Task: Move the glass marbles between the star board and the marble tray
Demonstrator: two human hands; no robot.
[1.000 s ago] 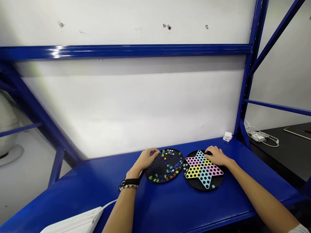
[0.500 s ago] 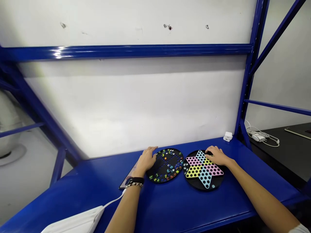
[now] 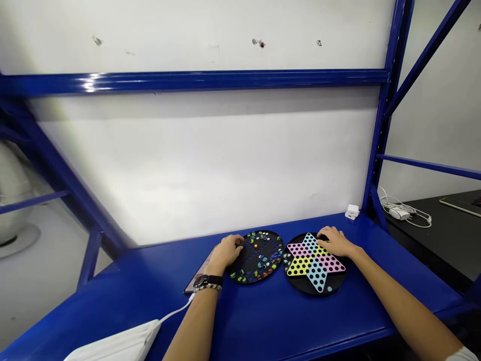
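Note:
My left hand [image 3: 226,252] rests at the left edge of a round black board [image 3: 261,256], its fingers curled over the rim. Many coloured glass marbles lie in that board's holes. To its right sits a black star-pattern Chinese checkers board [image 3: 315,263] with pink, yellow and blue points. My right hand [image 3: 334,241] lies over its upper part, fingertips near the top point. Neither hand shows a marble, though my fingers could hide one. A black watch and a beaded bracelet [image 3: 208,283] circle my left wrist.
Both boards stand on a blue steel shelf [image 3: 263,311] against a white wall. A tablet [image 3: 201,273] lies under my left wrist. A white cabled device [image 3: 120,343] sits front left, a white charger [image 3: 352,212] at the back right.
My left hand has moved slightly down and left along the round board's edge, with its fingers curling more. My right hand stays in place on the star board.

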